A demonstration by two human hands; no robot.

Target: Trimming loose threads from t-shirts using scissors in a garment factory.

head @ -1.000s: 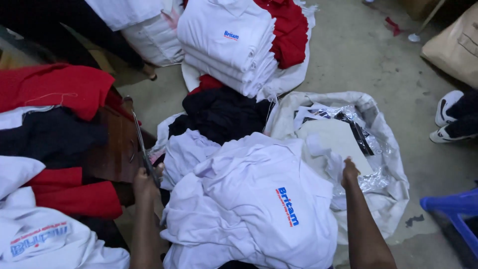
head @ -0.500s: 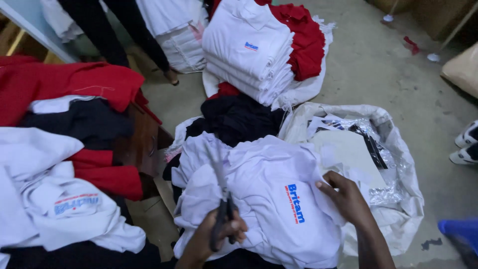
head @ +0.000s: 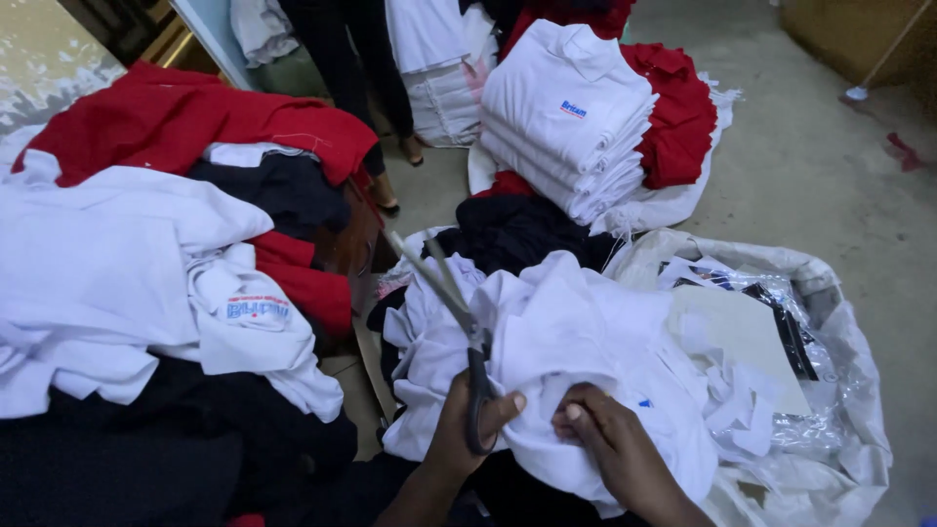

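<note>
A crumpled white polo shirt lies on my lap in the lower middle of the head view. My left hand grips a pair of scissors by their dark handles, blades apart and pointing up and to the left over the shirt. My right hand pinches the white fabric just to the right of the scissor handles. Only a speck of the shirt's blue chest print shows near my right hand.
A heap of white, red and black garments fills the left. A folded stack of white polos on red ones sits beyond. A white sack of plastic wrappers lies at right. Another person's legs stand behind.
My left hand has brought the scissors up over the shirt. The shirt is now bunched, its chest print mostly folded under, and my right hand has moved in to pinch the fabric.
</note>
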